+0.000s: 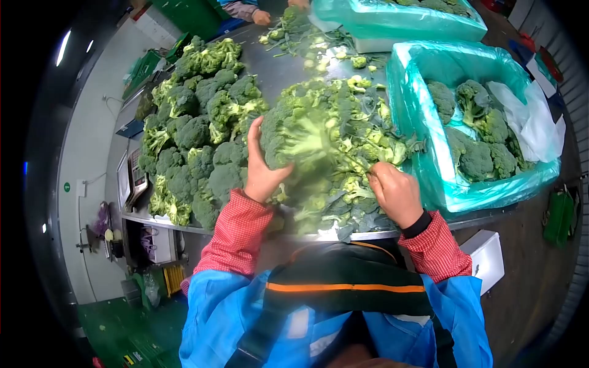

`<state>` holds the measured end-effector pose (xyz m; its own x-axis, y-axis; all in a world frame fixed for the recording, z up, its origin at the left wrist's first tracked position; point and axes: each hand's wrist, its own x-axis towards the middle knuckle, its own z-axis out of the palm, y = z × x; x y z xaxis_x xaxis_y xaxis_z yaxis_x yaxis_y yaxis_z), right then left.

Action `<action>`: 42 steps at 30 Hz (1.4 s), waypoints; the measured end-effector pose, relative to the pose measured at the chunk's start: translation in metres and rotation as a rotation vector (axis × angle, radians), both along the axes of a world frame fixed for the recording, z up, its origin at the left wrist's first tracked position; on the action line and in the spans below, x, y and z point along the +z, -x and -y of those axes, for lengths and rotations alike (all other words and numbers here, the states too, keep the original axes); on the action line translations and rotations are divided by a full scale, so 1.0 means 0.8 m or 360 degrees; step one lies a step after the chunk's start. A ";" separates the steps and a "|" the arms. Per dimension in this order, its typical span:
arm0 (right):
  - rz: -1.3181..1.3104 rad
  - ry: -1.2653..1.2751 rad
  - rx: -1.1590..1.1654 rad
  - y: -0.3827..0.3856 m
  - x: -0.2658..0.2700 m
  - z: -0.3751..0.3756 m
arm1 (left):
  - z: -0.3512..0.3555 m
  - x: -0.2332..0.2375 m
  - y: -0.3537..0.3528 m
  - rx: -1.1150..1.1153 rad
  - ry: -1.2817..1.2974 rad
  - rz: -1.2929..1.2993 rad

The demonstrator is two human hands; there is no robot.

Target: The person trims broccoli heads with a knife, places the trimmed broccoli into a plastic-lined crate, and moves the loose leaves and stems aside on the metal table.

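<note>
My left hand (262,173) is curled around a large broccoli head (300,132), thumb below and fingers at its left side. The head is tilted so its pale stem side faces right. My right hand (397,195) is closed on a slim knife (354,161), whose thin blade points at the stem and blurs into the greens behind. Under and around both hands lies a heap of broccoli trimmings (362,187), with cut florets, stem bits and leaves. To the left of my left hand is a big pile of broccoli heads (196,132).
On the right stands a crate lined with green plastic (423,175), holding broccoli heads and a white plastic bag (521,113). Another lined crate (405,24) is at the back. Another person's hand (261,17) shows at the far table edge. A scale (136,172) sits at left.
</note>
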<state>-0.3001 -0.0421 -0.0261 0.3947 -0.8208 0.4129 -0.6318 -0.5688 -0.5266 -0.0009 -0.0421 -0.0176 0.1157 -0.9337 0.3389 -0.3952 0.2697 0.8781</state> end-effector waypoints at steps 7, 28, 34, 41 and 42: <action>-0.0381 0.0359 -0.0068 -0.022 0.004 0.013 | -0.013 0.025 0.000 -0.0106 0.0098 0.0437; 0.0354 -0.0612 0.0023 -0.028 -0.002 -0.009 | -0.044 0.019 -0.047 -0.0123 -0.1183 -0.1707; 0.0462 -0.0721 0.0061 -0.030 0.004 -0.015 | -0.051 0.021 -0.047 -0.0322 -0.1084 -0.1322; 0.0365 -0.0594 0.0262 -0.032 0.019 -0.017 | -0.048 0.035 -0.031 -0.0047 -0.0905 -0.1090; 0.0275 -0.0537 0.0285 -0.032 0.023 -0.016 | -0.043 0.038 -0.041 -0.0023 -0.1032 -0.0683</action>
